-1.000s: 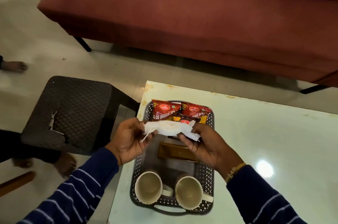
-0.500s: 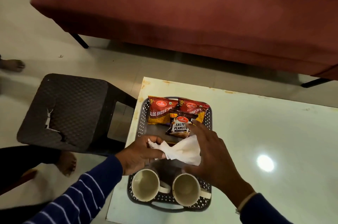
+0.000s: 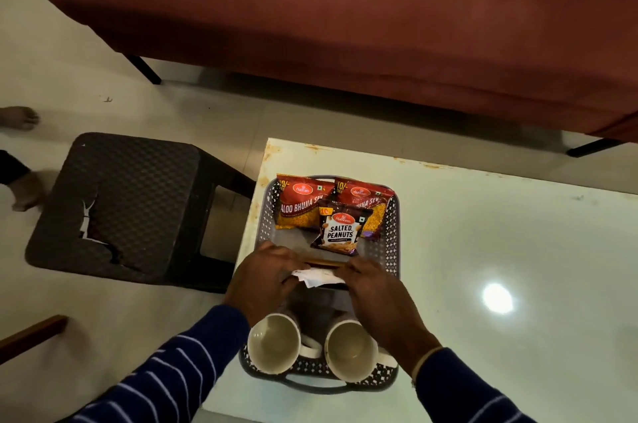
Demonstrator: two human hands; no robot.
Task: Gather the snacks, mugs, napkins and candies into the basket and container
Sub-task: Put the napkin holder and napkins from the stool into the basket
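A dark perforated basket [image 3: 392, 239] stands at the left end of the white table [image 3: 500, 232]. At its far end lie two red Aloo Bhujia Sev packets [image 3: 299, 205] [image 3: 371, 196] with a Salted Peanuts packet [image 3: 340, 231] on top. Two cream mugs [image 3: 274, 343] [image 3: 348, 352] sit at the near end. Between them a brown container [image 3: 324, 262] is mostly hidden by my hands. My left hand [image 3: 264, 279] and right hand [image 3: 376, 295] hold a crumpled white napkin [image 3: 316, 277] by its two ends, low over that container.
A cracked dark plastic stool [image 3: 131, 205] stands on the floor left of the table. A red sofa [image 3: 345, 25] spans the back. A person's bare feet [image 3: 20, 117] are at the far left edge, and a wooden piece [image 3: 31, 336] lies at lower left.
Both hands have come down with the napkin from above the basket to its middle. The napkin is now bunched small between them, and the peanuts packet is uncovered.
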